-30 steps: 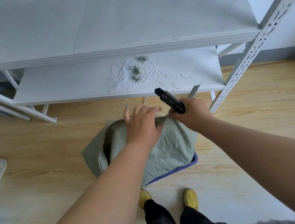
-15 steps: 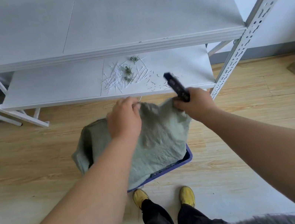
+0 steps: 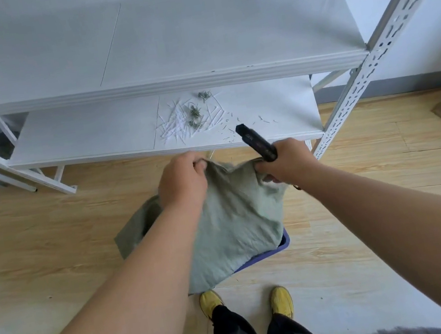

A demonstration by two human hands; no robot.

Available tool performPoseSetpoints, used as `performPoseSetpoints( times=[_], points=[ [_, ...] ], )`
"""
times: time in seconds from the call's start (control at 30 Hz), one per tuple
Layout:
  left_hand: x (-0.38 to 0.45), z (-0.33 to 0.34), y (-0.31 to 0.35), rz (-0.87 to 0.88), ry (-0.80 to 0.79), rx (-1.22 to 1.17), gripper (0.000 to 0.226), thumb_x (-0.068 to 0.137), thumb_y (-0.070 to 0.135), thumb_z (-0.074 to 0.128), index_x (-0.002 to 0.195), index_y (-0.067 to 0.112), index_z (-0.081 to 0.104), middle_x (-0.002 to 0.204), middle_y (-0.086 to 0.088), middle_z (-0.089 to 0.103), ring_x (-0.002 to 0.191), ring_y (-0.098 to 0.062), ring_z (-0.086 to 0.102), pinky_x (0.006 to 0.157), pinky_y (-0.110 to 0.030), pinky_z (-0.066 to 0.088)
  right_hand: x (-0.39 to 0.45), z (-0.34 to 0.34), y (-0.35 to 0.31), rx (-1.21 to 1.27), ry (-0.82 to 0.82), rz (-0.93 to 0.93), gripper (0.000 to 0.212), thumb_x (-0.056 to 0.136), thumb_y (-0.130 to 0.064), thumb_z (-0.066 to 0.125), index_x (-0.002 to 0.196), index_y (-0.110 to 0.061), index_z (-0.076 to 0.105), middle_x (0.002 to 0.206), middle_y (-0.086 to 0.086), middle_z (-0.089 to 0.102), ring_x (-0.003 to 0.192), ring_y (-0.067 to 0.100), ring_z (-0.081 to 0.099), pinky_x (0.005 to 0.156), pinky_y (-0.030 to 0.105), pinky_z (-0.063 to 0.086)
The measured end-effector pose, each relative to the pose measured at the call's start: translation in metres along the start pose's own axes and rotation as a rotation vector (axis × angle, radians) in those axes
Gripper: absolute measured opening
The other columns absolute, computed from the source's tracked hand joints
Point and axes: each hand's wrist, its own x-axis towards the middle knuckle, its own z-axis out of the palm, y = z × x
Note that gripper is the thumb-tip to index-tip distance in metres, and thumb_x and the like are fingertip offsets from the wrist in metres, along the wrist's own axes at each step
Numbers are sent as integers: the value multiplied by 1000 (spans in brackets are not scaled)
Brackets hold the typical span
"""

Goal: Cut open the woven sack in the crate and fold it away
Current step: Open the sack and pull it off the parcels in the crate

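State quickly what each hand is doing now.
Left hand: grips the grey-green woven sack's top edge.
Right hand: holds a black utility knife and pinches the sack.

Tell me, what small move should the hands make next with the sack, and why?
Probably pull the top edge taut. The left hand and right hand both grip the sack over the crate, and the right also holds the knife pointing away.

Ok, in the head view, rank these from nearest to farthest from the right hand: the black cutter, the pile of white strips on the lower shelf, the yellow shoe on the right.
1. black cutter: held in the right hand itself, pointing up and left.
2. pile of white strips: up and left on the lower shelf.
3. yellow shoe: well below, on the floor.
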Motion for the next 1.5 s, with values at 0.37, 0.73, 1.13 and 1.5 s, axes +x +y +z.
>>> performPoseSetpoints(
  times=[0.37, 0.73, 1.13, 1.5],
  points=[
    [4, -4, -4, 40, 114, -110, 13, 92, 17, 55, 95, 19, 68, 98, 1, 65, 91, -19, 58, 70, -24, 36, 5, 5, -14, 81, 167, -44, 20, 82, -37, 63, 81, -17, 65, 73, 3, 69, 67, 23, 61, 60, 33, 49],
    [9, -1, 0, -74, -46, -126, 14, 89, 24, 60, 95, 22, 72, 94, 1, 72, 89, -22, 64, 73, -27, 46, 0, 16, -26, 204, 61, -2, 14, 79, -30, 69, 92, -23, 70, 72, 1, 73, 68, 18, 71, 69, 36, 60],
    [0, -8, -41, -36, -176, -188, 67, 77, 30, 77, 135, 27, 44, 135, 6, 51, 123, -13, 47, 103, -34, 40, 2, 46, -54, 333, -179, 2, 28, 74, -25, 81, 77, -19, 54, 57, 1, 57, 48, 18, 53, 53, 37, 51],
    [0, -18, -75, -111, 7, -44, 22, 95, 16, 51, 106, 25, 68, 107, -1, 66, 95, -24, 60, 74, -27, 43, -4, 67, -55, 268, 64, -100, 19, 82, -32, 72, 91, -21, 61, 76, 1, 64, 68, 18, 63, 59, 27, 49]
  ],
)
